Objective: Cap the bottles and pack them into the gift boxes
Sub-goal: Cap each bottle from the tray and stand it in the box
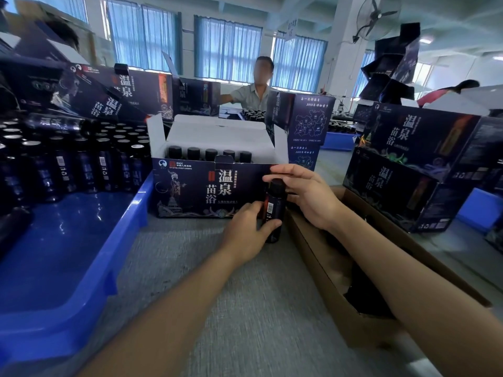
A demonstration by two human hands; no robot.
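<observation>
Capping in progress. The left hand (246, 229) grips the dark labelled glass bottle (274, 213), held just in front of the open dark-blue printed cardboard gift box (206, 189). The right hand (307, 197) curls over its black cap (276, 185). Five capped bottles (211, 153) stand in the box's rear row. Many silver-topped uncapped bottles (81, 164) wait in the blue plastic tray (68, 254). Judged well short of completion.

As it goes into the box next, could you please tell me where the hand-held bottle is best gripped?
Probably the cap, from above: the bottle is slim and nearly upright, and the gift box opens upward, with capped bottles standing close together inside.
</observation>
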